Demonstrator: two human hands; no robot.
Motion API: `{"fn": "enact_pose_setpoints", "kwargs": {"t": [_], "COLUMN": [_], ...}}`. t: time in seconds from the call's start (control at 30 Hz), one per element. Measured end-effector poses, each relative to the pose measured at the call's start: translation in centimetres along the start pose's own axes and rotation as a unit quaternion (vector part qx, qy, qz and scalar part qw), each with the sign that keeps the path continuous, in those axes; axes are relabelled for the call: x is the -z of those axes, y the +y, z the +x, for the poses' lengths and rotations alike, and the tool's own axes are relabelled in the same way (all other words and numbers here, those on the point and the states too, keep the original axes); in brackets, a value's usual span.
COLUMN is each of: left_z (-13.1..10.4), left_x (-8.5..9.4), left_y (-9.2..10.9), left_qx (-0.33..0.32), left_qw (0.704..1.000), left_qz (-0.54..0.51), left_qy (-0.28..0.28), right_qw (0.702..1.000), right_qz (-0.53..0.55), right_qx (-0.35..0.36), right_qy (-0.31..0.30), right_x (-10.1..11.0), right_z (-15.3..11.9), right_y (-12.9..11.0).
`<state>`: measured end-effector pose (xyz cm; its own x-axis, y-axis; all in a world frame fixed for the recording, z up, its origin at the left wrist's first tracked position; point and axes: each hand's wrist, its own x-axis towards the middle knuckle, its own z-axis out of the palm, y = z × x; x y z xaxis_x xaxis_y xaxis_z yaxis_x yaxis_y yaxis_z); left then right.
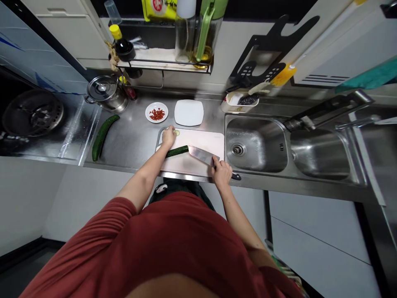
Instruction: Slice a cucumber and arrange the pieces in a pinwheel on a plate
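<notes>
My right hand (222,170) is wrapped round the black handle of a kitchen knife (203,155). The knife's broad blade lies low over a white cutting board (198,165), its tip at the right end of a dark green cucumber piece (177,152). At the board's upper left, my left hand (169,136) has its fingers closed at a pale round cucumber slice (177,133). A whole cucumber (104,136) lies on the steel counter to the left. Behind the board are a plate of chopped red pieces (157,105) and a white square plate (189,112).
A lidded steel pot (108,97) stands at the back left, near a gas burner (34,114). To the right is a double sink (256,157) with a faucet (356,101). A bottle rack (164,64) hangs above the counter. A utensil holder (237,107) sits behind the sink.
</notes>
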<state>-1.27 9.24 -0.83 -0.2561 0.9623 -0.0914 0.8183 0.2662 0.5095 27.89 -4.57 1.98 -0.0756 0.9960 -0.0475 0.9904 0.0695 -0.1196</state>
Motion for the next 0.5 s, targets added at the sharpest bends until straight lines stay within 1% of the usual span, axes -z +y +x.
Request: {"fn": "enact_pose_setpoints", "kwargs": {"t": [0.17,0.3,0.5], "left_z": [-0.32,-0.63,-0.79], "left_x": [-0.06,0.13,0.53], "left_y": [0.08,0.12,0.40], "left_qx": [-0.016,-0.017,-0.054], "left_qw": [0.999,0.999,0.996], "left_qz": [0.019,0.029,0.072], "left_qy": [0.020,0.007,-0.013], "right_qw": [1.000,1.000,1.000], "right_qz": [-0.005,0.000,0.004], "right_qx": [0.000,-0.001,-0.001], "right_qy": [-0.003,-0.006,-0.005], "right_x": [-0.20,-0.08,-0.17], "right_z": [0.02,0.03,0.03], "right_y": [0.06,-0.11,-0.31]}}
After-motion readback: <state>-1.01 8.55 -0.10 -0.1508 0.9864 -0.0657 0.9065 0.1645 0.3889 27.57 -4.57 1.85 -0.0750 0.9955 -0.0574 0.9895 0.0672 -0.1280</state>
